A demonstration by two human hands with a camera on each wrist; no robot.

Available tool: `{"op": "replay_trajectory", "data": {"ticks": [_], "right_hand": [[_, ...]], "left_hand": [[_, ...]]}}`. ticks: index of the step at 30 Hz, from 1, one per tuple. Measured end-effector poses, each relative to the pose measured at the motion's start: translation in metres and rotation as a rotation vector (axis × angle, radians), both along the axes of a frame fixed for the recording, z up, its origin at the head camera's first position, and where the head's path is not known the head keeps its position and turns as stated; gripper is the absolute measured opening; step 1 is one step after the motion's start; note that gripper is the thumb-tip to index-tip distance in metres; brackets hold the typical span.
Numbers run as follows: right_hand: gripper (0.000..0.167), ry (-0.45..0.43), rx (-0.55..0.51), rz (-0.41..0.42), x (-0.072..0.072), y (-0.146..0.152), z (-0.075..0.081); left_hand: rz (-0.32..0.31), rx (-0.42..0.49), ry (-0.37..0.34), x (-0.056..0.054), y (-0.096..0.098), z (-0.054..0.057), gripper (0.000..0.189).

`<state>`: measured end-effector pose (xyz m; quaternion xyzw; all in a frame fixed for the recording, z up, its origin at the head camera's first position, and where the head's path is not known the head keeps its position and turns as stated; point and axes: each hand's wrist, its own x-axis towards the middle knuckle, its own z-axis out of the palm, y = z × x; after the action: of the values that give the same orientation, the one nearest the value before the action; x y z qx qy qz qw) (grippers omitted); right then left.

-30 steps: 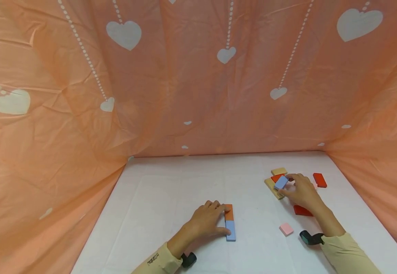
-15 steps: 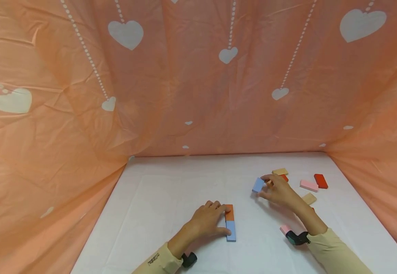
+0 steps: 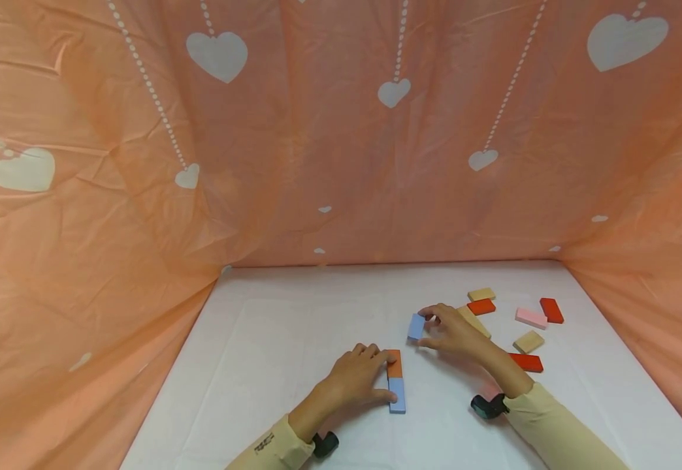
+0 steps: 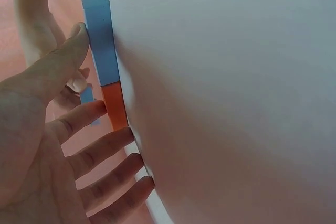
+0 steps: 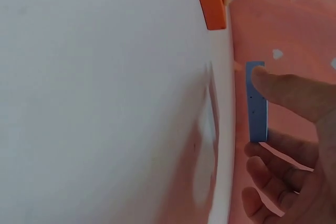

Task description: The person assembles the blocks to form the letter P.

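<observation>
Pinched between thumb and index finger of the right hand (image 3: 453, 333) is a light blue wooden block (image 3: 416, 327), held above the table; the right wrist view shows this blue block (image 5: 256, 106) standing off the white surface. Left of it, an orange block (image 3: 394, 363) and another light blue block (image 3: 397, 396) lie end to end in a straight row. The left hand (image 3: 353, 378) rests beside this row, index fingertip at the orange block and thumb at the blue one. Its fingers are spread and fairly straight in the left wrist view, along the orange block (image 4: 114, 107).
Loose blocks lie at right on the white table (image 3: 294, 307): beige blocks (image 3: 481, 294), red blocks (image 3: 526, 362) and a pink block (image 3: 531, 318). The right forearm passes over part of this area. An orange cloth with white hearts (image 3: 341, 163) hangs around the back and sides.
The right hand has carried its blue block leftward from the loose blocks toward the row, uncovering beige, red and pink blocks. The left hand and the two-block row have stayed in place.
</observation>
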<state>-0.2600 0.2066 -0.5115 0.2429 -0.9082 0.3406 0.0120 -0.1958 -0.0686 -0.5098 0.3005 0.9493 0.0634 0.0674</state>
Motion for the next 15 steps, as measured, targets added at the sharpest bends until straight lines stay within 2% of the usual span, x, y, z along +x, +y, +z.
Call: {"op": "replay_trajectory", "data": {"ticks": [15], "right_hand": [[0.057,-0.110,0.074,0.142,-0.010,-0.025,-0.001]], "left_hand": [[-0.010,-0.002,0.010,0.001,0.001,0.003,0.073]]}}
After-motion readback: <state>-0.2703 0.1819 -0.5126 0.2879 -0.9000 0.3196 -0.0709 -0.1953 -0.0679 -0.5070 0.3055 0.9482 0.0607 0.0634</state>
